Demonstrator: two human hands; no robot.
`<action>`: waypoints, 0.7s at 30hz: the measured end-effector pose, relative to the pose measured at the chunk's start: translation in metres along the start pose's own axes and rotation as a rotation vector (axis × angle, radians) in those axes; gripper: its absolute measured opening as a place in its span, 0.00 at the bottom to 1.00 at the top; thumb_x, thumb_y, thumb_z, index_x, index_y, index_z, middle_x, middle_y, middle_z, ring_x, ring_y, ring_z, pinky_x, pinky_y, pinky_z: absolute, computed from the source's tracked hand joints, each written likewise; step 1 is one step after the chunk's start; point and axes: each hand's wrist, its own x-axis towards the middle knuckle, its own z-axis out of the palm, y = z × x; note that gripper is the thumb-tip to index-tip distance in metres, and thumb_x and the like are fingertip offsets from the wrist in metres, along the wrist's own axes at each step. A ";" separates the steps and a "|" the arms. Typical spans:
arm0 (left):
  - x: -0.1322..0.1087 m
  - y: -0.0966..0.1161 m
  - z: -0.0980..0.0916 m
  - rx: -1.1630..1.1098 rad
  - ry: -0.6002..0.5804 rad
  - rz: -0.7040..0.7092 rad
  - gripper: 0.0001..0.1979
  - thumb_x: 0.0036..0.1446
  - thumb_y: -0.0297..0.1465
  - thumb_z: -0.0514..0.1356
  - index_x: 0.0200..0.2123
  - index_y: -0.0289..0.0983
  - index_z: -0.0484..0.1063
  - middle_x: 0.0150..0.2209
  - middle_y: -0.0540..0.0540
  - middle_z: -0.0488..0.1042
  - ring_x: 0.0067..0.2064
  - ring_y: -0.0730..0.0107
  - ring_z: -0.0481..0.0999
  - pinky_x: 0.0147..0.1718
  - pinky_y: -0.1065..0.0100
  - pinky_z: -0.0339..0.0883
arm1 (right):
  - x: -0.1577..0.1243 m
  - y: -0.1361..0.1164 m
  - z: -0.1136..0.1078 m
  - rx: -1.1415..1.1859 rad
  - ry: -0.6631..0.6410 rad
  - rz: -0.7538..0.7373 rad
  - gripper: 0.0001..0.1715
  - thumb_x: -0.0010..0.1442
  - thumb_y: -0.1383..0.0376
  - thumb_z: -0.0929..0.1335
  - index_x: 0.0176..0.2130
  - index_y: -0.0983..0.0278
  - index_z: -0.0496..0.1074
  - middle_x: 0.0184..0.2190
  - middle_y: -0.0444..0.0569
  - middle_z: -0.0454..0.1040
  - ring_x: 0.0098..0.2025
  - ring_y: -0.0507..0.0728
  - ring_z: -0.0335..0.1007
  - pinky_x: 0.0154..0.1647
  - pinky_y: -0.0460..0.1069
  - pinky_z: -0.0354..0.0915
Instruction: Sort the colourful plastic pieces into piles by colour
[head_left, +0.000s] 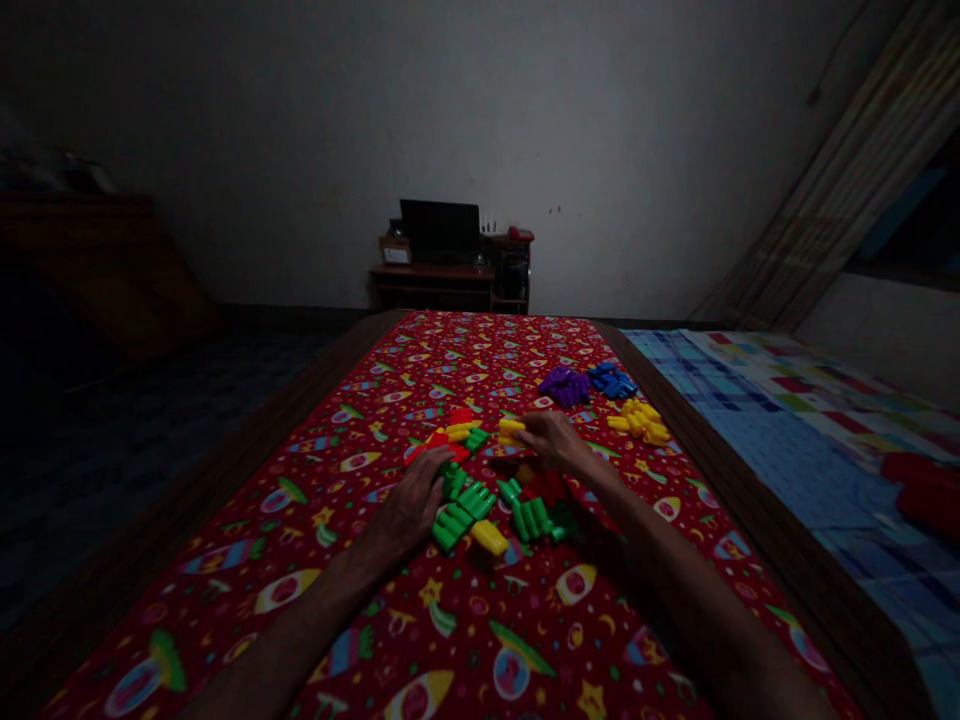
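My right hand (553, 437) pinches a yellow plastic building block (511, 430), held just above the cloth. My left hand (420, 490) rests at the left side of a mixed pile, its fingers stretched against the pieces and no block plainly gripped. Around its fingertips lie red blocks (460, 415) and green blocks (465, 508). A loose yellow block (490, 538) sits at the pile's near edge. More green blocks (531, 517) lie below my right hand, beside red ones (546, 484) in the arm's shadow.
Sorted heaps stand at the right: purple blocks (564, 386), blue blocks (612, 380) and yellow blocks (642, 422). A red patterned cloth (360, 590) covers the long table. Beyond its far end is a desk with a monitor (440, 228); a bed (720, 420) flanks the right side.
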 end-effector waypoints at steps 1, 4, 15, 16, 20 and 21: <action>0.000 -0.001 0.000 0.004 -0.004 0.014 0.19 0.65 0.28 0.45 0.57 0.37 0.60 0.56 0.39 0.68 0.58 0.60 0.68 0.58 0.52 0.64 | 0.001 0.007 -0.013 -0.039 0.039 0.039 0.12 0.58 0.64 0.65 0.30 0.68 0.75 0.22 0.43 0.70 0.25 0.49 0.63 0.26 0.43 0.50; -0.001 -0.004 0.001 0.015 -0.017 0.051 0.19 0.64 0.28 0.45 0.57 0.38 0.60 0.57 0.39 0.67 0.60 0.59 0.65 0.59 0.50 0.61 | -0.002 0.033 -0.055 -0.215 0.185 0.169 0.15 0.59 0.60 0.66 0.30 0.68 0.77 0.23 0.47 0.73 0.26 0.51 0.64 0.26 0.45 0.50; 0.003 -0.003 -0.001 0.023 -0.021 0.059 0.20 0.64 0.29 0.46 0.57 0.38 0.63 0.56 0.40 0.69 0.59 0.59 0.67 0.58 0.51 0.62 | -0.060 0.114 -0.129 -0.456 0.353 0.609 0.20 0.60 0.60 0.63 0.34 0.69 0.80 0.28 0.55 0.78 0.29 0.56 0.69 0.27 0.47 0.55; 0.003 -0.003 -0.002 0.023 -0.022 0.056 0.20 0.64 0.29 0.46 0.57 0.39 0.63 0.56 0.40 0.69 0.58 0.58 0.67 0.58 0.51 0.62 | -0.062 0.117 -0.129 -0.436 0.341 0.622 0.20 0.59 0.60 0.63 0.33 0.69 0.80 0.27 0.55 0.78 0.29 0.56 0.70 0.27 0.47 0.55; 0.003 -0.003 -0.002 0.030 -0.025 0.055 0.21 0.63 0.29 0.47 0.58 0.39 0.63 0.56 0.40 0.69 0.59 0.58 0.67 0.59 0.52 0.62 | -0.065 0.128 -0.128 -0.353 0.326 0.685 0.18 0.58 0.61 0.64 0.31 0.70 0.79 0.25 0.53 0.77 0.29 0.56 0.72 0.25 0.46 0.56; 0.003 -0.003 -0.002 0.033 -0.026 0.058 0.21 0.63 0.29 0.46 0.58 0.39 0.63 0.56 0.40 0.69 0.59 0.58 0.67 0.59 0.52 0.62 | -0.065 0.130 -0.127 -0.330 0.315 0.708 0.17 0.57 0.62 0.64 0.31 0.71 0.79 0.25 0.53 0.77 0.28 0.56 0.72 0.24 0.45 0.56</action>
